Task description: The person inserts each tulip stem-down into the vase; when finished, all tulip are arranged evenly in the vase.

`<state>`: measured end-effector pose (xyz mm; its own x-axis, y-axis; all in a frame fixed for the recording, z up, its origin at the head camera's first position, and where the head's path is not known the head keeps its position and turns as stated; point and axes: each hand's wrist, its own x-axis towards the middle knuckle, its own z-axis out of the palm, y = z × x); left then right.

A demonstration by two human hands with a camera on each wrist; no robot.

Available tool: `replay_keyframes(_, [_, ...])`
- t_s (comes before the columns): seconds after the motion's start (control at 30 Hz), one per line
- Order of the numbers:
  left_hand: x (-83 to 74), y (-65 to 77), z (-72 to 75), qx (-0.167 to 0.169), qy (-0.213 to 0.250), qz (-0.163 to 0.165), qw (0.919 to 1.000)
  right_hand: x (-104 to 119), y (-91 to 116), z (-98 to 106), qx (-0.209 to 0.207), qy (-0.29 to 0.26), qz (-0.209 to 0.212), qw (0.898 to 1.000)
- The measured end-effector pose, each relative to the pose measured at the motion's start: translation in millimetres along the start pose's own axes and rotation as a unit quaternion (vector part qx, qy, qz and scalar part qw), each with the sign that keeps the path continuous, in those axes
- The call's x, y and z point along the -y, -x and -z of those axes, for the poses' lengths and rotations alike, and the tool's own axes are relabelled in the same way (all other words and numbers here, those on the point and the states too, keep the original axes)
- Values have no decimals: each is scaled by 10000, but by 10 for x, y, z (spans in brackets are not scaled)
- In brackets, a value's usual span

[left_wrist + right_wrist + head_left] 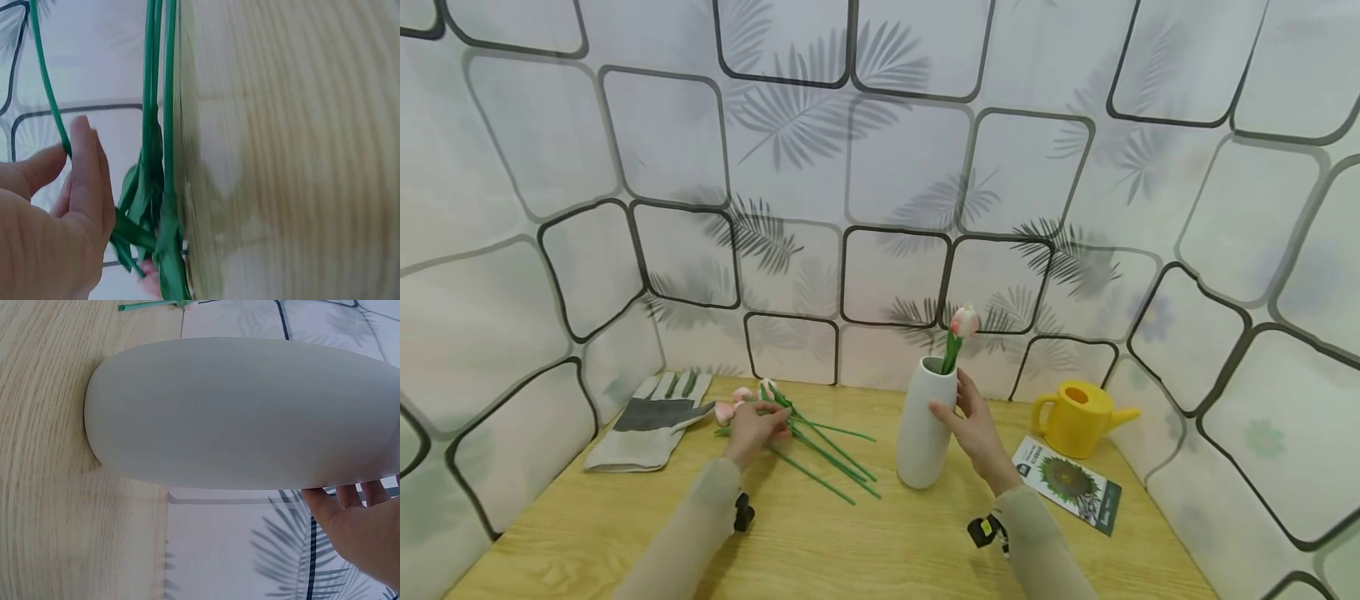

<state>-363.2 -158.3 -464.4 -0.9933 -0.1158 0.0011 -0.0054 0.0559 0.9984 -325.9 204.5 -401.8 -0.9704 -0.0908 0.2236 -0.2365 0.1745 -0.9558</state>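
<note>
A white vase [922, 429] stands upright on the wooden table with one pink-and-white artificial tulip [965, 322] in its mouth. My right hand [973, 425] holds the vase near its top, thumb in front and fingers behind its right side. In the right wrist view, the fingers [375, 494] curve against the vase wall [237, 412]. To the left, my left hand [760, 429] is over several tulips lying with their green stems [827, 454] toward the vase. The left wrist view shows a single green stem [47, 81] pinched between thumb and fingers, beside the other stems [156, 94].
A pair of grey-and-white gloves [651, 421] lies at the left, with a small trowel-like tip [694, 417] over it. On the right are a yellow watering can [1077, 423] and a seed packet [1067, 483] with a sunflower picture. A patterned curtain [895, 167] surrounds the table.
</note>
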Motion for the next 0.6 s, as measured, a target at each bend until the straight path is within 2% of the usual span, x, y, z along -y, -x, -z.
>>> replay_keyframes(0.2, [-42,-4,-92,-587,719,99,9956,-40,-4,1,10,40,-2,10000])
replay_keyframes(0.47, [-141,-13,-191,-1079,946,-332,9891,-39,-11,1,-19,29,29,10000])
replay_keyframes(0.6, [-167,-9,-216,-1280,859,-473,9869,-42,-22,8,-7,25,15,10000])
